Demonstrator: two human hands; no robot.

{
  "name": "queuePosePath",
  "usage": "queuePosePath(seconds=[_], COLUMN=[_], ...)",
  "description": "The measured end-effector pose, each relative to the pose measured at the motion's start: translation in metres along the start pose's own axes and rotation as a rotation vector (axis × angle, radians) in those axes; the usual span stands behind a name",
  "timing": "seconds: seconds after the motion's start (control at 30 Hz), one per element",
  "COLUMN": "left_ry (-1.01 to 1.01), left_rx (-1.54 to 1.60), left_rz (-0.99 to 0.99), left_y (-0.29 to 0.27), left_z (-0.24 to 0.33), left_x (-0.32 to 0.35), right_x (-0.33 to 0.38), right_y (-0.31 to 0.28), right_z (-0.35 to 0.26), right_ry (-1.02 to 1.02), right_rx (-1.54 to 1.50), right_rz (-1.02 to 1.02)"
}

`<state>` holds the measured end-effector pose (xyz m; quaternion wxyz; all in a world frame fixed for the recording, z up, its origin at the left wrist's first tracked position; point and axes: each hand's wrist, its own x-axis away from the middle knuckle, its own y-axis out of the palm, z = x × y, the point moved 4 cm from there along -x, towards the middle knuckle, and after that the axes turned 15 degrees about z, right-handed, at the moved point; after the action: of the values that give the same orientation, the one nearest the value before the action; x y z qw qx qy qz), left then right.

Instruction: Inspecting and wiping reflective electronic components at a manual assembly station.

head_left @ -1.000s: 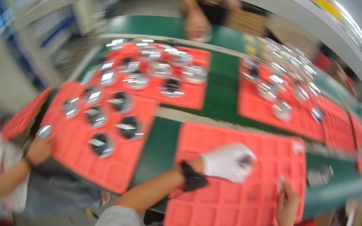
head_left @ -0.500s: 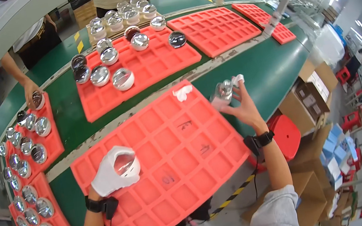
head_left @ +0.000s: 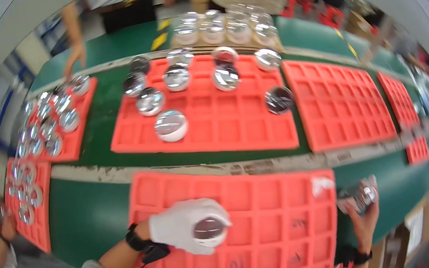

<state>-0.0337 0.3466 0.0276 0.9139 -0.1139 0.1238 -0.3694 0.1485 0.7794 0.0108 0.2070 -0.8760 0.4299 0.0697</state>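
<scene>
My left hand (head_left: pixel 184 227), in a white glove, is closed around a shiny round part (head_left: pixel 209 230) with a dark mirrored top and a white base. It holds the part over the left half of a red compartment tray (head_left: pixel 252 187). Past the tray's right edge, my bare right hand (head_left: pixel 365 216) has its fingers around a clear bottle-like container (head_left: pixel 358 198) on the green table. Blur hides the container's exact shape. A crumpled white cloth or tissue (head_left: pixel 322 185) lies on the tray's far right corner.
Beyond a worn pale rail (head_left: pixel 220 170), another red tray (head_left: pixel 221 138) carries several mirrored domes. More domes stand on a board (head_left: pixel 274 47) behind it. Further red trays lie right (head_left: pixel 348 134) and left (head_left: pixel 72 149). Another person's hand (head_left: pixel 78 57) reaches toward the left trays.
The view has swung to the left. My right hand, spread beside the clear container before, now has its fingers around it. My left hand still holds the mirrored part over the tray.
</scene>
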Motion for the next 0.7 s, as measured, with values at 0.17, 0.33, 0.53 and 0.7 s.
queuePosePath(seconds=[0.17, 0.33, 0.53, 0.7], left_ry=[0.123, 0.076, 0.108, 0.141], left_rx=[-0.121, -0.145, -0.147, -0.085], left_rz=[-0.107, -0.245, -0.196, -0.174], left_y=[0.049, 0.08, 0.136, 0.164], left_z=[0.012, 0.025, 0.032, 0.043], left_x=[-0.041, -0.068, -0.099, -0.109], right_x=[-0.068, -0.103, -0.124, -0.161], right_y=[-0.055, -0.075, -0.074, -0.113], right_z=[0.074, 0.088, 0.054, 0.125], right_ry=[-0.067, -0.143, -0.392, -0.238], right_rx=[0.058, 0.053, 0.209, -0.04], right_rz=[-0.015, 0.019, 0.042, 0.055])
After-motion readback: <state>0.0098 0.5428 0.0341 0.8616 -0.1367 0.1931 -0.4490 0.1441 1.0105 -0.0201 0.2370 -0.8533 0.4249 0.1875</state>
